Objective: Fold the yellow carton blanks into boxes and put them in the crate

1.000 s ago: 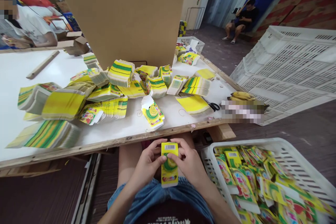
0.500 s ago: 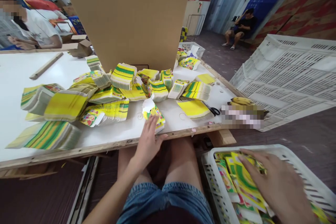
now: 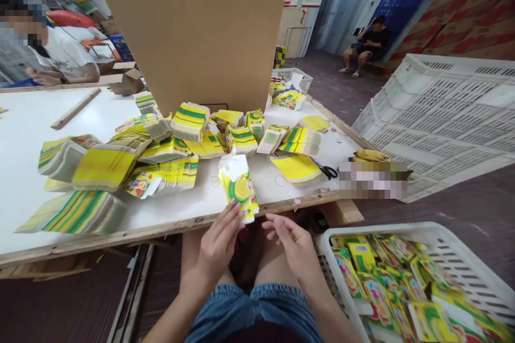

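My left hand [image 3: 215, 249] has its fingers together on the lower left edge of a yellow-and-green printed carton [image 3: 238, 188]. The carton's white top flaps stand away from me, and its near end reaches over the table edge; my left thumb is hidden. My right hand [image 3: 290, 241] is just right of the carton, apart from it, with loosely bent fingers and nothing in them. Beside my right forearm, a white plastic basket [image 3: 388, 229] holds many yellow printed cartons [image 3: 380, 295]. Flat printed carton stacks [image 3: 104, 163] lie across the table behind my left hand.
A tall cardboard sheet [image 3: 189, 27] rises behind the stacks. Black scissors [image 3: 328, 171] and bananas [image 3: 370, 155] lie at the right of the white table [image 3: 193, 209]. White crates [image 3: 442, 118] stand at right. A wooden strip [image 3: 76, 109] lies at left. One person sits far left, another at the back.
My right hand has left the basket and come over beside the carton. The carton has shifted toward me over the table edge, with my left hand now at its lower left.
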Demonstrator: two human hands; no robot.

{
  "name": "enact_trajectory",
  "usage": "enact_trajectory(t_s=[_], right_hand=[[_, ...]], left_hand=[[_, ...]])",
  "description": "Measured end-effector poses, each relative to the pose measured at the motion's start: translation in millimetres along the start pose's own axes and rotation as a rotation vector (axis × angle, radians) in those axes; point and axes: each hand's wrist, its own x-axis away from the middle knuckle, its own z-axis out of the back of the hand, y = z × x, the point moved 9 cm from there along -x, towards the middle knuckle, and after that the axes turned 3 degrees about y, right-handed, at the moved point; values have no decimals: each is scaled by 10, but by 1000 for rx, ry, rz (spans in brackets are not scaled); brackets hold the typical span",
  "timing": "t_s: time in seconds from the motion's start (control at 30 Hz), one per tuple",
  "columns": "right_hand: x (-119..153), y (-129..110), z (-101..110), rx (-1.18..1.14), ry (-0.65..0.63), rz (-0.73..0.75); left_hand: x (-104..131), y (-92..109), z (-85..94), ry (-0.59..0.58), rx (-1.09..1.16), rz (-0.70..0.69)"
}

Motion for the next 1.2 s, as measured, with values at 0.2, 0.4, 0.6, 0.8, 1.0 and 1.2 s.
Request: enact_trajectory(t_s=[0.2, 0.4, 0.6, 0.8, 1.0, 1.2], right_hand=[[-228, 251, -366, -216, -60, -68], [-318, 474, -376, -89, 11, -12], [-203, 681, -90, 13, 87, -10], [-186, 646, -149, -52, -24, -49], [-104, 504, 313, -59, 110, -53], [27, 312, 389, -153, 184, -40]], left_hand=[[138, -79, -229, -42, 110, 52], [183, -518, -470, -57, 117, 205], [230, -486, -458, -32, 125, 219], [-2, -563, -290, 48, 86, 276], [-199, -762, -321, -43, 83, 310], [-195, -565, -126, 87, 218, 394]])
